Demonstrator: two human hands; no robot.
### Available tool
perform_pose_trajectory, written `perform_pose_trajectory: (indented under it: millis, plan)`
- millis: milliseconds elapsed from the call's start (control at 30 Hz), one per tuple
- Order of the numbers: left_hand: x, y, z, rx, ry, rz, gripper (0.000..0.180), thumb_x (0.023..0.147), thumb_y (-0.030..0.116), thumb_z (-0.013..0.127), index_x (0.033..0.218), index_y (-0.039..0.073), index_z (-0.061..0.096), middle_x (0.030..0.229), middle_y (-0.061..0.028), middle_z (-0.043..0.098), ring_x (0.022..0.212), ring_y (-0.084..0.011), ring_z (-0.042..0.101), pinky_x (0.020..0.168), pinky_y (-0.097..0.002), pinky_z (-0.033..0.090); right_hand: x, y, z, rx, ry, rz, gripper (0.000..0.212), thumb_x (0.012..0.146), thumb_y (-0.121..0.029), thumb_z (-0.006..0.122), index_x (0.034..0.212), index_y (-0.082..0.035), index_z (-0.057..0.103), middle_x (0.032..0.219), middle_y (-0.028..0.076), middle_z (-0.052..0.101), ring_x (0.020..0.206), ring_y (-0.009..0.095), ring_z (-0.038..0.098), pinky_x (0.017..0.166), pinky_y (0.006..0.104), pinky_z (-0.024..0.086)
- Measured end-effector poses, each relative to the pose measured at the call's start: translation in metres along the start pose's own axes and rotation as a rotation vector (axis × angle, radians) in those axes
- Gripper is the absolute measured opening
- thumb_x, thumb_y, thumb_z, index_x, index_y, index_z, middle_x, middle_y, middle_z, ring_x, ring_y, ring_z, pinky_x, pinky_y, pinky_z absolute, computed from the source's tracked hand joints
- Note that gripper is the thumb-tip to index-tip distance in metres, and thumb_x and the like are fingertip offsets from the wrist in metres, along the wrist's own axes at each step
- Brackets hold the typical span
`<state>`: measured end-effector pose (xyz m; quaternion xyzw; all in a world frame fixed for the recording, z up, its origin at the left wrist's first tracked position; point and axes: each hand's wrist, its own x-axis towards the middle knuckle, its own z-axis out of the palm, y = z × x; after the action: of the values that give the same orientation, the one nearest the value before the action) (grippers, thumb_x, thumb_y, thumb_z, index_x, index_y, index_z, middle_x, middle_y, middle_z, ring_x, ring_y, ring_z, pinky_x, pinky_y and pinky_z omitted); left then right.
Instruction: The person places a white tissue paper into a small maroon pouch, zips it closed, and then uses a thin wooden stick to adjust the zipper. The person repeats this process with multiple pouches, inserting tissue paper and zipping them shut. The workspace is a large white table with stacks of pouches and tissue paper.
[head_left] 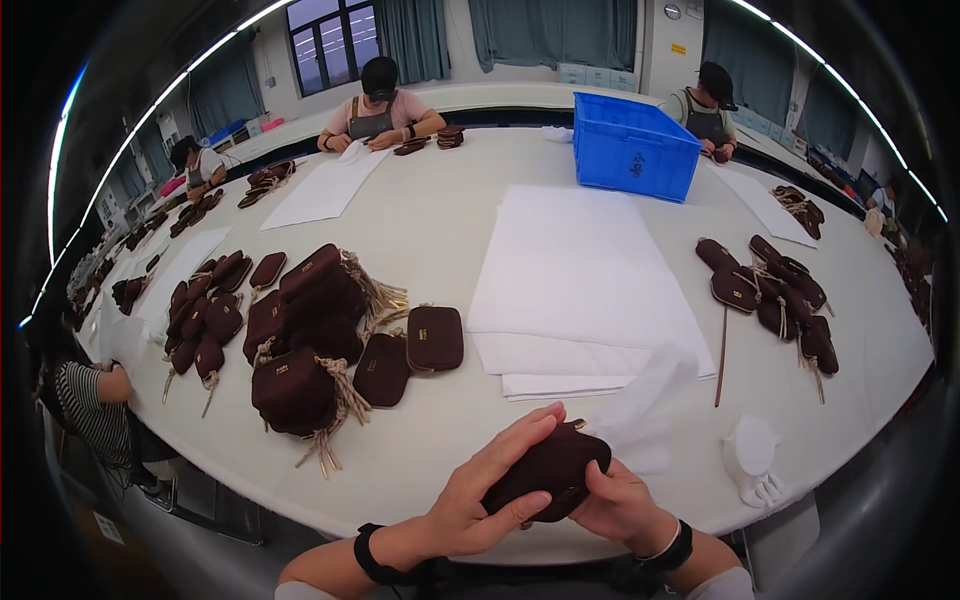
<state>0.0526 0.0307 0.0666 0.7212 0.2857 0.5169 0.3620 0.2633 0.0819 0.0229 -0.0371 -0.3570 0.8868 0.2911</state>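
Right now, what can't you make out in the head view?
All in the head view:
Brown pouch: underside hidden; it faces away from the camera.
Right hand: some fingertips, hidden behind the pouch.
Left pouch pile: exact count; front pouches cover others.
Blue bin: its floor, hidden by the near walls.
Sleeves: cut off by the lower edge.
Far-right person: handwork too small.

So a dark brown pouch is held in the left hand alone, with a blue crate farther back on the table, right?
Not alone: the head view shows the right hand holding the dark brown pouch with the left hand.
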Motion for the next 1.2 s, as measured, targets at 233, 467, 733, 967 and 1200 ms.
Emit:
perform_pose_trajectory:
  millis: [233,467,733,967,1200]
  plan:
    - [0.005,0.002,0.012,-0.032,-0.022,-0.041,0.071,0.094,-0.001,0.059,0.155,0.001,0.024,0.160,-0.0230,0.028,0.143,-0.0359,0.039,0.116,-0.0438,0.035,-0.013,-0.002,0.005,-0.077,-0.096,-0.128,0.050,0.106,-0.019,0.047,0.151,-0.002,0.032,0.149,0.013,0.045,0.137,0.024,0.045,0.113,0.0422,0.038]
    - [0.014,0.003,0.006,0.114,-0.035,-0.035,0.079,0.091,0.004,0.067,0.156,0.002,0.022,0.161,-0.0224,0.027,0.145,-0.0341,0.038,0.116,-0.0427,0.034,-0.002,0.001,0.007,-0.014,0.133,0.001,0.063,0.102,-0.031,0.056,0.154,-0.009,0.028,0.153,0.009,0.039,0.140,0.025,0.041,0.116,0.0464,0.035]
    - [-0.002,0.005,0.010,-0.154,0.044,-0.111,0.074,0.092,0.002,0.067,0.154,-0.001,0.028,0.159,-0.0195,0.033,0.144,-0.0277,0.039,0.116,-0.0373,0.034,-0.003,0.000,-0.001,-0.127,0.157,-0.109,0.053,0.102,-0.026,0.057,0.149,-0.011,0.039,0.147,0.007,0.048,0.138,0.025,0.044,0.115,0.0463,0.037]
    - [-0.001,0.004,0.013,-0.077,-0.082,-0.046,0.069,0.091,-0.002,0.064,0.153,0.002,0.034,0.156,-0.0199,0.039,0.140,-0.0292,0.045,0.115,-0.0356,0.036,-0.013,0.013,-0.011,-0.047,-0.040,-0.023,0.047,0.100,-0.020,0.062,0.143,-0.013,0.046,0.141,0.007,0.053,0.132,0.024,0.051,0.108,0.0423,0.043]
    - [-0.011,0.000,0.015,-0.376,-0.015,-0.183,0.082,0.090,0.017,0.073,0.157,0.008,0.027,0.154,-0.0125,0.042,0.136,-0.0244,0.048,0.112,-0.0366,0.039,-0.008,0.017,-0.013,0.045,-0.045,0.101,0.055,0.103,-0.039,0.052,0.149,-0.013,0.038,0.147,0.010,0.048,0.137,0.029,0.046,0.112,0.0483,0.041]
